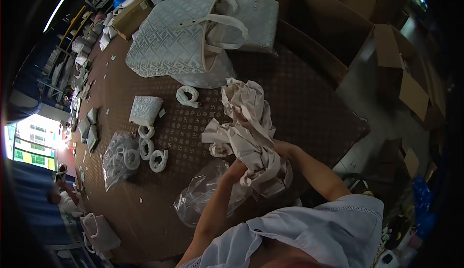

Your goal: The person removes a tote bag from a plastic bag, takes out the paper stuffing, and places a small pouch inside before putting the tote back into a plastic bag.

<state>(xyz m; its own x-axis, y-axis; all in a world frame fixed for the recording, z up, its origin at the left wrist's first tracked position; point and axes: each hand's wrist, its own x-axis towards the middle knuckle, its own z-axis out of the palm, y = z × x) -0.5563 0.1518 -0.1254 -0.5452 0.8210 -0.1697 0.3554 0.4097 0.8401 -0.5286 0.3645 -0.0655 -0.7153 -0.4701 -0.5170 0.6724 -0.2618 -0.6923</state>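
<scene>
A long wad of crumpled beige packing paper [256, 147] is between my two hands, over the table's near side. My left hand [236, 168] grips its lower left side, the fingers mostly hidden by the folds. On the right side my right hand [283, 149] is closed on the same paper, its fingertips out of sight. Under my left forearm lies a clear plastic bag [188, 205]. Beyond the paper rests a coiled white strap [187, 96]. To its left are a small patterned pouch [146, 110] and several more coiled straps [158, 160].
A large white patterned tote bag [169, 41] lies at the back. A clear bag of coils [121, 159] sits left. Open cardboard boxes [324, 26] stand at right. A plain tote [100, 232] and another person [67, 201] are at the far left edge.
</scene>
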